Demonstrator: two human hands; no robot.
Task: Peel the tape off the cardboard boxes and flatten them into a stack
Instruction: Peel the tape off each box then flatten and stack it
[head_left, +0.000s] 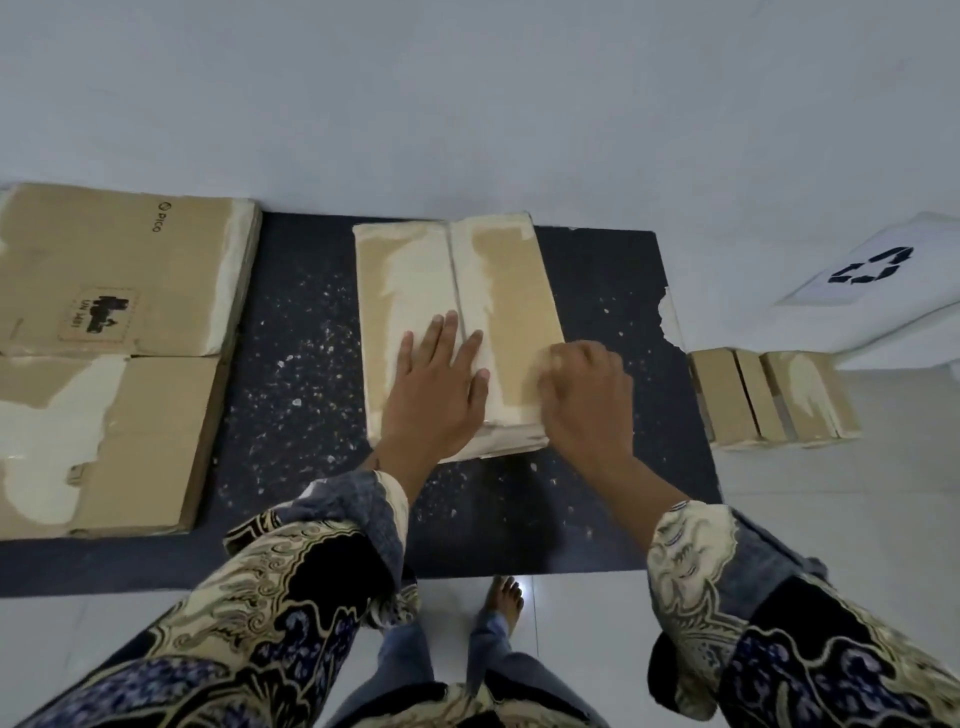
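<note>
box (457, 332) at mat (291, 332) centre, long axis 12–6 | left hand (441, 384) flat, pressing near end | right hand (582, 395) curled at 3 o'clock edge, blurred, possibly pinching tape

A brown cardboard box (457, 332) lies closed at the middle of the dark mat, its two top flaps meeting along a centre seam, their paper skin torn away in pale strips. At nine o'clock lies a large flattened box (111, 358), also torn pale. At three o'clock sit small brown boxes (774, 397) side by side
</note>
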